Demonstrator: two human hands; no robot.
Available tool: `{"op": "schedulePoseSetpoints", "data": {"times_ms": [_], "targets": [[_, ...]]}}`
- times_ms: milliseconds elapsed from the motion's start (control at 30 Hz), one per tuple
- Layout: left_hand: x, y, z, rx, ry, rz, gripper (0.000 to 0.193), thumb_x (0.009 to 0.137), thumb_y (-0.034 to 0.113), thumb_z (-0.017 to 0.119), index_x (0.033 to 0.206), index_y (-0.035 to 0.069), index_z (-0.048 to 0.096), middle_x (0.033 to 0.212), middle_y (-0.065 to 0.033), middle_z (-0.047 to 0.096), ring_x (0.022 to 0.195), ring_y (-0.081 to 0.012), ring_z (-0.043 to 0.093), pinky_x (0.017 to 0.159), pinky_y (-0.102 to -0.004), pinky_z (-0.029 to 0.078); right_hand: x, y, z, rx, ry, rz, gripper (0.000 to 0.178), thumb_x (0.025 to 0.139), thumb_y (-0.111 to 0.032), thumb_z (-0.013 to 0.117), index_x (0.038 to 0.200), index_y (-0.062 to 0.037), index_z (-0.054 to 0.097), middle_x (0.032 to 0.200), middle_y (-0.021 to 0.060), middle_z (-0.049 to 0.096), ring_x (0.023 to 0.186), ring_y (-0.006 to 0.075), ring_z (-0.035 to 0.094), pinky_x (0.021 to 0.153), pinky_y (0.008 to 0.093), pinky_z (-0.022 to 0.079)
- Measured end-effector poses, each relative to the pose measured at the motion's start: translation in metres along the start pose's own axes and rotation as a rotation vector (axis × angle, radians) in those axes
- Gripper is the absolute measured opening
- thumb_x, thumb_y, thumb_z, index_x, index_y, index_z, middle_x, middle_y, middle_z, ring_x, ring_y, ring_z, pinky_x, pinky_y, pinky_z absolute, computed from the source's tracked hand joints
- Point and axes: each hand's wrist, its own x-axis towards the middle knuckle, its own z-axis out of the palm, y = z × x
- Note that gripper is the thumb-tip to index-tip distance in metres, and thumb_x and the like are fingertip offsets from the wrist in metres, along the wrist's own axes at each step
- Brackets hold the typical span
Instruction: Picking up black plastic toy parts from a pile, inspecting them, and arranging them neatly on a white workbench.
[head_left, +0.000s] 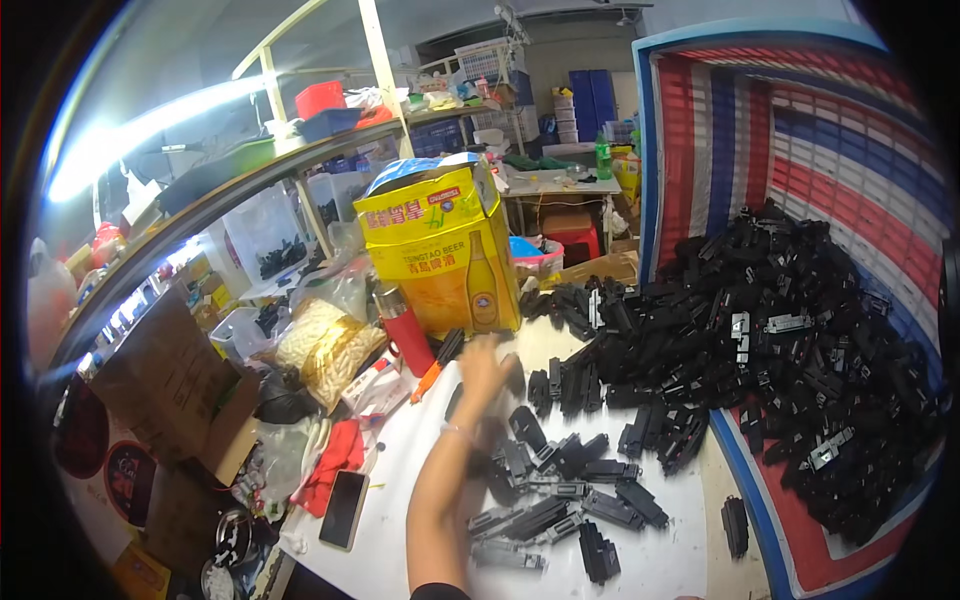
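My left hand (485, 366) reaches across the white tabletop (385, 490), just in front of the yellow carton. Its fingers are smeared by motion, and a blurred dark part lies right beside them; whether it is held cannot be made out. A thin bracelet circles that wrist. Of my right hand (690, 598) only a sliver of skin shows at the bottom edge. Loose oblong black plastic parts (598, 552), some with silvery metal pieces, lie scattered right of my left forearm. A row of similar upright black parts (568, 388) stands behind them.
A large heap of black parts (790, 340) spills from a blue-rimmed, striped crate (690, 160) at right. A yellow beer carton (440, 270), a red flask (402, 335), an orange-handled tool (427, 383), a phone (344, 508) and a red cloth (335, 465) line the left.
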Motion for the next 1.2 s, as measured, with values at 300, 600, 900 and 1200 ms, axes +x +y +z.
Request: {"op": "schedulePoseSetpoints", "data": {"times_ms": [300,600,900,1200], "targets": [[0.047,-0.03,0.03,0.252,-0.243,-0.359,0.105,0.054,0.063,0.074,0.138,0.016,0.033,0.131,-0.0285,0.036,0.117,-0.0432,0.04,0.098,-0.0484,0.031,0.005,-0.022,0.0,-0.05,0.67,-0.012,0.014,0.071,-0.025,0.066,0.08,-0.0152,0.063,0.082,0.0034,0.061,0.087,0.0227,0.058,0.079,0.038,0.046],[0.027,0.014,0.048,-0.465,-0.581,0.201,0.092,0.061,0.043,0.08,0.137,0.021,0.033,0.129,-0.0249,0.035,0.121,-0.0415,0.039,0.102,-0.0418,0.035,0.016,-0.048,-0.053,0.123,0.682,-0.018,0.01,0.072,-0.016,0.062,0.081,-0.0114,0.06,0.077,0.0073,0.057,0.079,0.0253,0.057,0.074,0.0382,0.046],[0.008,0.021,-0.037,-0.78,-1.102,0.393,0.059,0.089,0.044,0.053,0.138,0.013,0.039,0.135,-0.0161,0.041,0.127,-0.0268,0.036,0.108,-0.0369,0.025,0.015,-0.036,-0.045,0.13,0.744,-0.089,0.008,0.075,-0.015,0.062,0.082,-0.0108,0.061,0.079,0.0064,0.057,0.08,0.0248,0.057,0.075,0.0374,0.046],[0.053,-0.094,0.041,0.297,-0.064,-0.048,0.055,0.079,0.025,0.062,0.128,0.004,0.046,0.138,-0.0186,0.039,0.123,-0.0416,0.039,0.097,-0.0456,0.04,0.019,-0.033,-0.037,0.036,0.73,-0.102,0.009,0.069,-0.016,0.062,0.077,-0.0135,0.061,0.076,0.0042,0.057,0.078,0.024,0.057,0.073,0.0379,0.046]]}}
